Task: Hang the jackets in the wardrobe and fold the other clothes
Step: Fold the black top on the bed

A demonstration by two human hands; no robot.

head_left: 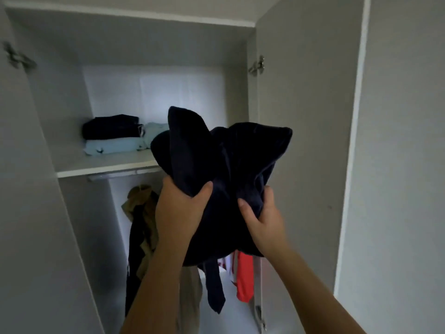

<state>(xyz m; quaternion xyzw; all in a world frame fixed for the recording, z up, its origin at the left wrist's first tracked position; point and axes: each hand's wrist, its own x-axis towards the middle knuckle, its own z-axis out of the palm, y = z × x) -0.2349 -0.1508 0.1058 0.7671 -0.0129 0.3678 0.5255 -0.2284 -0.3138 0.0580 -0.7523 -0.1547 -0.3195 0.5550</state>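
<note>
Task apparently well advanced: folded clothes (pixel 113 136) on shelf (pixel 103 166), jackets (pixel 140 213) hung below; left grip (pixel 178 208) and right grip (pixel 262 222) both clutch a bundled navy garment (pixel 224 165), not yet shelved.

A plain grey wall (pixel 404 141) is recorded at the far right. A pale ceiling (pixel 216 3) is seen along the top edge. Two metal fittings are noted: a left hinge (pixel 16 57), blurred, and a right hinge (pixel 257 66), sharper.
</note>
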